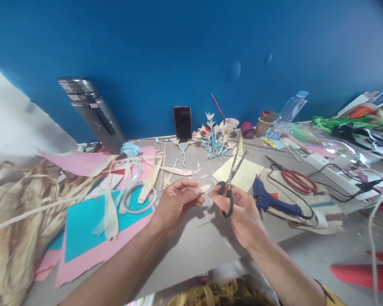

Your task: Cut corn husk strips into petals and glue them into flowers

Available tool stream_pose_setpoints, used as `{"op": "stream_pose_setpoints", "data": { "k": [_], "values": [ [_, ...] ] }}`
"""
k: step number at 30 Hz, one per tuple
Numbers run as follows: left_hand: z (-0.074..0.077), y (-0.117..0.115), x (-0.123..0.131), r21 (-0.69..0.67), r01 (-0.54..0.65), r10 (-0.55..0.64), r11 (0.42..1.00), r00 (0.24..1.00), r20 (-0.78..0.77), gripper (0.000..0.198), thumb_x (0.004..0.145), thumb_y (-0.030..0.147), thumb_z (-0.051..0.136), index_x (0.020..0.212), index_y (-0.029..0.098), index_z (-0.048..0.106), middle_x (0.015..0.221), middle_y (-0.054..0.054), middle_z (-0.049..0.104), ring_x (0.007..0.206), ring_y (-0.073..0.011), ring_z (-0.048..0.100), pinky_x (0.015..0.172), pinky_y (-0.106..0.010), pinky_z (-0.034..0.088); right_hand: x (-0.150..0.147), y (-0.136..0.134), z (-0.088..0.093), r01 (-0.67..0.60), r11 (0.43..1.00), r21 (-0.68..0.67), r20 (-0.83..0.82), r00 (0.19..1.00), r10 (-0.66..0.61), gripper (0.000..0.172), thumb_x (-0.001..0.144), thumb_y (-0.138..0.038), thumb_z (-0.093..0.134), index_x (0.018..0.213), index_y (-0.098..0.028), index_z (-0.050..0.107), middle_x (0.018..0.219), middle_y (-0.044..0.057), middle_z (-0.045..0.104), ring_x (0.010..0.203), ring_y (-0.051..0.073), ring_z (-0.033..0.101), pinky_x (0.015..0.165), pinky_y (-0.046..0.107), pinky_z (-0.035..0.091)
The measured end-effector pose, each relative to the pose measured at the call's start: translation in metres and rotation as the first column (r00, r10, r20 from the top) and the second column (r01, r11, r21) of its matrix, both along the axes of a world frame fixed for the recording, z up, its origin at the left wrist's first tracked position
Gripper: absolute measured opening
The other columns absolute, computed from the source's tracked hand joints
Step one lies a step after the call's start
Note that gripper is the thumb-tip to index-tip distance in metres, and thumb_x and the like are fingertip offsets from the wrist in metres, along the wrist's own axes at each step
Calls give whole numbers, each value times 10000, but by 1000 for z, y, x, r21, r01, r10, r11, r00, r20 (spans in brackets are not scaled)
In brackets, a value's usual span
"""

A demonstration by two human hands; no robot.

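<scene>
Between the thumb and fingers of my left hand (178, 199) is a small pale petal-shaped piece of husk (204, 188), its pointed end toward the right. My right hand (242, 212) grips black-handled scissors (232, 170), blades pointing up and away, slightly parted. Both hands are close together above the grey table (191, 255). Small pale scraps lie just beyond them. Behind stands a cluster of husk flowers (212, 136) on blue-wrapped stems, with one loose blue-and-white stem (183, 154) to its left.
Dried husks (15, 229), blue paper (83, 225) and a tape roll (140, 197) cover the left. A glue gun (274, 202), red-handled scissors (298, 180) and a power strip (338, 174) lie right. A phone (182, 123) and dark flask (95, 119) stand by the wall.
</scene>
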State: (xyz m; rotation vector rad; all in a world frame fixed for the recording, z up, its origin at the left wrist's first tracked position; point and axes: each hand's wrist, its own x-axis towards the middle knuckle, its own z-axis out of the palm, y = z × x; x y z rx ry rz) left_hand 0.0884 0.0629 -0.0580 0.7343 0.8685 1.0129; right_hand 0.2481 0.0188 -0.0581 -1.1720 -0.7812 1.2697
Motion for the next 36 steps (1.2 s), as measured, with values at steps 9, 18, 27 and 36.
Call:
{"op": "stream_pose_setpoints", "data": {
  "k": [9, 18, 27, 36],
  "values": [
    [2, -5, 2, 10, 58, -59, 998, 998, 17, 284, 628, 192, 873, 823, 139, 674, 651, -18, 693, 590, -125, 654, 612, -234, 518, -9, 12, 0, 15, 999, 43, 16, 1000, -16, 316, 623, -310, 823, 835, -168, 637, 650, -28, 598, 563, 119, 535, 551, 242, 427],
    [2, -6, -1, 65, 216, -209, 974, 972, -107, 242, 698, 307, 827, 693, 133, 659, 619, -20, 636, 569, -99, 565, 573, -215, 458, -5, 10, 0, -47, 997, 58, 52, 998, 44, 255, 651, -248, 778, 845, -167, 633, 621, -51, 544, 535, 87, 445, 508, 215, 364],
    [7, -9, 0, 92, 274, -270, 957, 961, -52, 229, 702, 296, 823, 664, 140, 660, 595, -14, 614, 579, -108, 546, 627, -234, 440, -2, 17, -4, -303, 953, -9, -472, 841, 263, 267, 612, -195, 804, 815, -142, 639, 606, -72, 454, 484, 33, 273, 438, 152, 279],
    [6, -6, -3, 16, 208, -209, 978, 975, 72, 192, 714, 257, 825, 712, 149, 667, 635, -1, 620, 574, -101, 560, 607, -233, 461, 4, 20, -2, -294, 956, 1, -547, 800, 247, 268, 638, -193, 829, 814, -141, 634, 690, -48, 513, 491, 22, 239, 436, 137, 255]
  ]
}}
